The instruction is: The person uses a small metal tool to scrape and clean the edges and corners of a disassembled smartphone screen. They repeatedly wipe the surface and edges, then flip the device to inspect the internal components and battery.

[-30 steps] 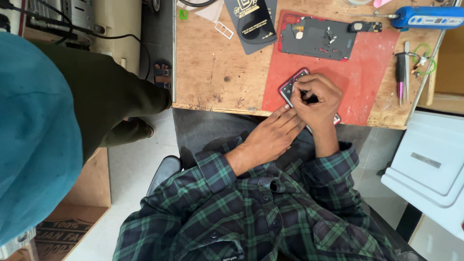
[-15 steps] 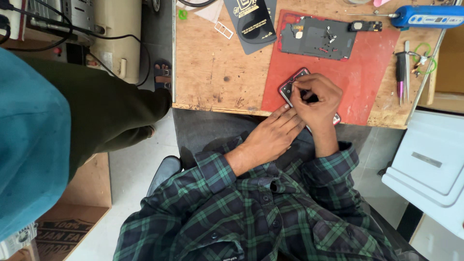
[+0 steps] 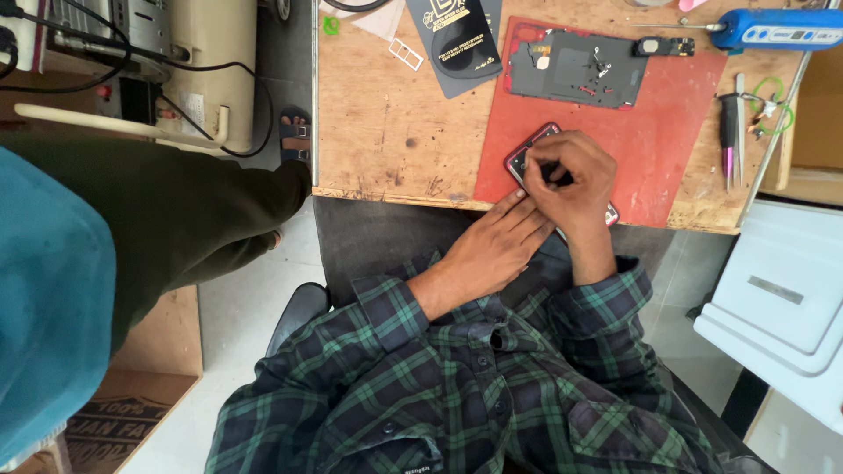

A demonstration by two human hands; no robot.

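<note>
phone (image 3: 524,154) mostly hidden under right hand (image 3: 571,180), on red mat (image 3: 667,123) at table (image 3: 386,132) edge | right fingers curled, seemingly pinching a small dark tool | left hand (image 3: 493,250) open, fingertips touching the phone's near edge

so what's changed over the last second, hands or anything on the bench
Very little. The bystander's dark green trouser leg at the left has swung further in toward the bench. The right hand stays curled over the phone on the red mat, fingers working at its top end, and the left hand still rests flat at the bench edge beside it. Tools and parts on the bench have not moved.
</note>
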